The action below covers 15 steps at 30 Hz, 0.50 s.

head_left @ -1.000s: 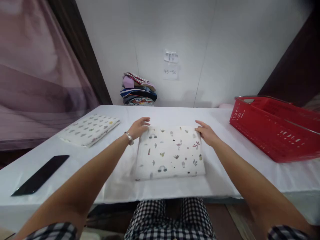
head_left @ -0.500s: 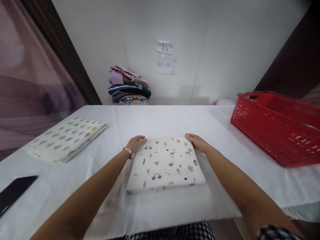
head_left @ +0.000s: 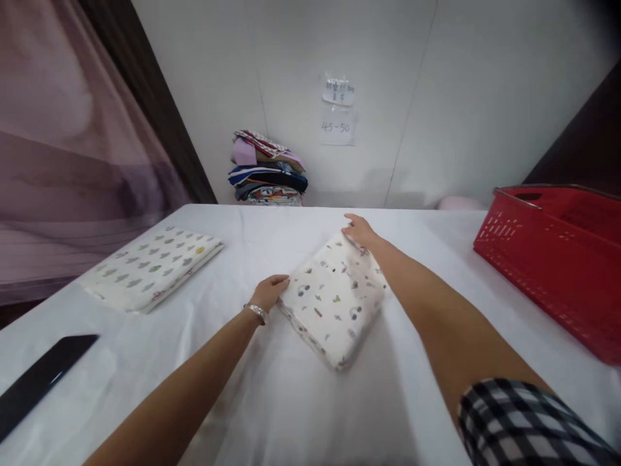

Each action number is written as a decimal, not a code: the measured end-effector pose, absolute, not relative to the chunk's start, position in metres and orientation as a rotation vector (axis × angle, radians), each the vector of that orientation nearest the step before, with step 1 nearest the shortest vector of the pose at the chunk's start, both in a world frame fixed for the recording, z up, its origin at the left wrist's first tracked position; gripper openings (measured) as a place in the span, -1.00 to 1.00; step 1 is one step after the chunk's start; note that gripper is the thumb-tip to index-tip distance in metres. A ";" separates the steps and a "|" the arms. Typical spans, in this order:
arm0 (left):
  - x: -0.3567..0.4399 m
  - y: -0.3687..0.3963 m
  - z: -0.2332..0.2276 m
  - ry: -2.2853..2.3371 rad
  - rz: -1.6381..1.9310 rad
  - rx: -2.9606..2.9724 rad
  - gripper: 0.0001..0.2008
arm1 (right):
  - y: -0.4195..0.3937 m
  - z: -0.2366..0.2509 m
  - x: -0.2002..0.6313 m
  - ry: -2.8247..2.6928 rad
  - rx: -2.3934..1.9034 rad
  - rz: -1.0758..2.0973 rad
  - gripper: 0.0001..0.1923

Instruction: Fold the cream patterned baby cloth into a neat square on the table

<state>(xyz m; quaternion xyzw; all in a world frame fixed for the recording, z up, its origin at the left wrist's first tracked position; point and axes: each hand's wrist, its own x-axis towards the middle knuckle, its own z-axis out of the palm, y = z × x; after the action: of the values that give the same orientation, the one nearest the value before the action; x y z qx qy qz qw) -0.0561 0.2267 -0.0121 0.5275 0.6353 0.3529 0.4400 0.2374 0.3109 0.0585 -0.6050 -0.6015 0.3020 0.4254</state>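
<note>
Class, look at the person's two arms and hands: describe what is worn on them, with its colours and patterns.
Both forearms are bare. The left hand has a thin silver-coloured beaded bracelet at the wrist. The right hand wears nothing visible; higher up that arm is a short sleeve in black-and-white check.

Both hands, left hand (head_left: 270, 290) and right hand (head_left: 358, 230), at opposite corners of the folded printed cloth (head_left: 334, 299) on the white table (head_left: 301, 401).

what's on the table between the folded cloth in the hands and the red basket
Nothing lies there. In the head view, only bare white table shows between the folded cloth and the red basket; the right hand and its forearm reach above the cloth side.
</note>
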 end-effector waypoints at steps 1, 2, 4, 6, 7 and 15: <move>-0.060 0.226 -0.014 1.614 0.885 1.310 -0.69 | 0.321 0.063 0.223 -1.564 -1.483 0.721 -0.35; -0.064 0.225 -0.015 1.656 0.892 1.327 -0.67 | 0.327 0.065 0.210 -1.631 -1.471 0.689 -0.34; -0.071 0.224 -0.014 1.725 0.897 1.381 -0.67 | 0.325 0.061 0.195 -1.775 -1.466 0.632 -0.34; -0.075 0.223 -0.013 1.751 0.893 1.431 -0.66 | 0.307 0.051 0.197 -1.875 -1.484 0.570 -0.37; -0.076 0.222 -0.012 1.754 0.889 1.449 -0.65 | 0.294 0.044 0.204 -1.869 -1.521 0.546 -0.38; -0.068 0.216 -0.020 1.716 0.890 1.356 -0.55 | 0.157 -0.011 0.245 -1.038 -1.795 1.035 -0.11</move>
<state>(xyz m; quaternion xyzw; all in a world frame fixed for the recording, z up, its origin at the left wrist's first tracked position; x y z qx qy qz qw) -0.0677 0.2162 -0.0199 0.5312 0.6721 0.3485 0.3804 0.2449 0.1568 -0.0108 -0.7098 -0.4104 0.4091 0.4006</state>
